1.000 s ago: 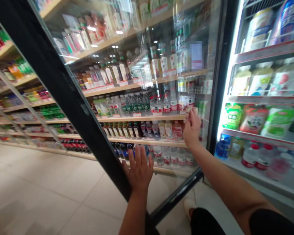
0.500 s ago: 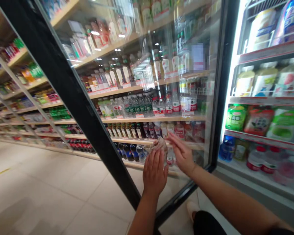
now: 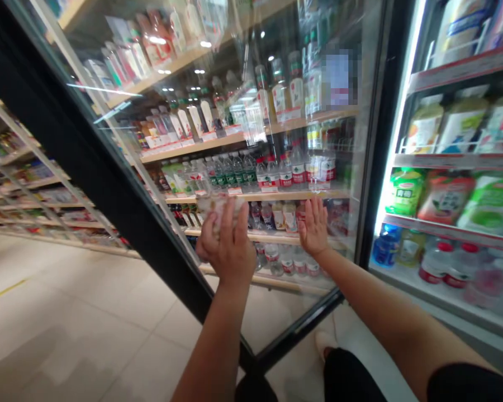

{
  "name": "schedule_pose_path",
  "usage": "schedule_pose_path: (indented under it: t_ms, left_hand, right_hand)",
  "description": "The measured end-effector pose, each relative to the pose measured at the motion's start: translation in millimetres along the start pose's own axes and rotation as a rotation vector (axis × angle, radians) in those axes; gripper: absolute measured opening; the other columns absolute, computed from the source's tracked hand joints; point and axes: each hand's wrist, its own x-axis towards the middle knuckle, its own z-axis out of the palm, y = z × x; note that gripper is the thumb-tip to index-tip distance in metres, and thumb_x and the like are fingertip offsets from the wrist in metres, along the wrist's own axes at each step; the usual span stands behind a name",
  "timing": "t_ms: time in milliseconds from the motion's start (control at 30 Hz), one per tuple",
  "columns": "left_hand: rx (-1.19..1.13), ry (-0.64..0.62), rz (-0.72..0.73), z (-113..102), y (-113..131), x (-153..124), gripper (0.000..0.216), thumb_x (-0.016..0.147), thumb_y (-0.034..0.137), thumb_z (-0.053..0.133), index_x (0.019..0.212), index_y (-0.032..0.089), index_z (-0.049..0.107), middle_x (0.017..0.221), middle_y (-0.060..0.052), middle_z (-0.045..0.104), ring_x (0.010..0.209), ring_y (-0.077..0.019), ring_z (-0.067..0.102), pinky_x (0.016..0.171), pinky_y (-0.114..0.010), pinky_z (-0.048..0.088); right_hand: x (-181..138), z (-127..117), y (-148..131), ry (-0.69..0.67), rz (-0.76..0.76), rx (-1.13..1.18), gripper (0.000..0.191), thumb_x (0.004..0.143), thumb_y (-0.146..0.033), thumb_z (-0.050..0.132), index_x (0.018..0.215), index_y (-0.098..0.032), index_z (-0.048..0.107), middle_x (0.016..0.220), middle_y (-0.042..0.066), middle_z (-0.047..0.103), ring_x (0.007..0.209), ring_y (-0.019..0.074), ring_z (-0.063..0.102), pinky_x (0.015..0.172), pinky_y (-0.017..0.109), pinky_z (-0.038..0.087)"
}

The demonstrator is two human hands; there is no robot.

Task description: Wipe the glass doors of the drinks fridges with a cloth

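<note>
A crumpled, pale cloth lies against the glass door, blurred by motion. My left hand grips it, fingers bent over it and pressing toward the pane. Part of the cloth is hidden behind those fingers. To the right, my right hand is open, its fingers stretched upward and its palm toward the glass. Nothing is held in it; whether it touches the pane I cannot tell for sure.
The door's black frame slants across the left. At right stands a lit cooler with drink bottles and pouches. Wooden shelves of bottles show through the glass. Below are the tiled floor and my shoe.
My left hand has moved left and slightly up with the cloth, away from my right hand. My right hand has risen a little and turned its fingers more upright.
</note>
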Motion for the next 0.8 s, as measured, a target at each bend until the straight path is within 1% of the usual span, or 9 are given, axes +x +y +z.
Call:
schedule_pose_path:
  t_ms: [100,167,233,300,367,467,533,700,800]
  left_hand:
    - [0.009,-0.157,0.119,-6.5,17.6,-39.8,0.043,0.094,0.018,0.059,0.135,0.029,0.063,0.139,-0.004,0.063,0.122,-0.0264,0.052,0.102,-0.039,0.035]
    - [-0.047,-0.331,0.236,-12.7,29.2,-74.0,0.041,0.095,0.014,0.055,0.132,0.029,0.066,0.139,-0.003,0.063,0.108,-0.0228,0.059,0.093,-0.036,0.039]
    - [-0.099,-0.402,0.308,-15.6,32.7,-89.6,0.040,0.096,0.013,0.052,0.130,0.029,0.066,0.138,-0.002,0.064,0.105,-0.0203,0.062,0.089,-0.034,0.040]
    - [-0.078,-0.353,0.293,-14.1,26.1,-77.7,0.040,0.097,0.015,0.053,0.133,0.029,0.065,0.138,-0.001,0.064,0.111,-0.0201,0.062,0.094,-0.034,0.039]
    - [0.011,-0.232,0.205,-10.5,13.1,-48.6,0.043,0.097,0.017,0.056,0.138,0.030,0.061,0.142,-0.001,0.061,0.123,-0.0219,0.057,0.103,-0.035,0.036]
    - [0.130,-0.126,0.079,-9.7,-3.4,-19.8,0.051,0.095,0.016,0.057,0.145,0.029,0.054,0.153,-0.004,0.048,0.145,-0.0263,0.038,0.114,-0.040,0.029]
    - [0.155,-0.159,0.055,-16.4,-5.9,-31.6,0.055,0.095,0.014,0.056,0.149,0.025,0.049,0.157,-0.009,0.041,0.152,-0.0290,0.026,0.116,-0.043,0.029]
    - [0.164,-0.340,0.102,-41.1,-2.5,-99.9,0.058,0.095,0.008,0.051,0.151,0.018,0.044,0.157,-0.019,0.036,0.153,-0.0353,0.014,0.115,-0.053,0.033]
    - [0.180,-0.328,0.062,-42.9,-10.2,-84.2,0.058,0.094,0.010,0.053,0.151,0.017,0.044,0.159,-0.021,0.032,0.153,-0.0396,0.010,0.115,-0.059,0.032]
  right_hand:
    - [0.2,1.3,-0.8,0.002,0.015,-0.004,0.068,0.103,-0.030,0.026,0.163,-0.018,-0.001,0.168,0.014,0.017,0.157,0.0258,0.009,0.123,0.054,0.021]
    - [-1.0,3.3,-0.6,-0.002,0.029,-0.012,0.068,0.102,-0.030,0.026,0.163,-0.018,0.000,0.168,0.015,0.020,0.157,0.0264,0.013,0.123,0.054,0.022]
    - [-2.4,4.6,0.0,-0.009,0.038,-0.011,0.067,0.102,-0.031,0.026,0.163,-0.018,0.001,0.167,0.016,0.022,0.156,0.0273,0.015,0.122,0.054,0.023]
    - [-3.2,4.7,0.5,-0.015,0.042,0.001,0.067,0.102,-0.031,0.026,0.163,-0.017,0.002,0.167,0.016,0.022,0.156,0.0278,0.016,0.122,0.055,0.022]
    - [-3.4,3.7,0.3,-0.020,0.047,0.006,0.067,0.102,-0.031,0.026,0.163,-0.018,0.002,0.167,0.016,0.022,0.156,0.0282,0.015,0.122,0.056,0.021]
    - [-3.3,2.2,-0.9,-0.023,0.048,0.004,0.067,0.103,-0.030,0.027,0.163,-0.018,0.000,0.167,0.016,0.022,0.156,0.0281,0.013,0.123,0.056,0.021]
    - [-3.5,2.4,-1.8,-0.008,0.042,0.005,0.067,0.103,-0.030,0.027,0.163,-0.019,-0.001,0.167,0.016,0.022,0.157,0.0274,0.012,0.123,0.055,0.021]
    - [-5.6,5.3,-1.9,0.011,0.044,0.021,0.067,0.103,-0.029,0.027,0.163,-0.021,-0.001,0.167,0.015,0.022,0.157,0.0260,0.012,0.123,0.056,0.022]
    - [-6.9,6.1,-1.6,0.006,0.051,0.024,0.067,0.103,-0.030,0.027,0.163,-0.020,-0.001,0.167,0.015,0.021,0.157,0.0268,0.011,0.122,0.058,0.023]
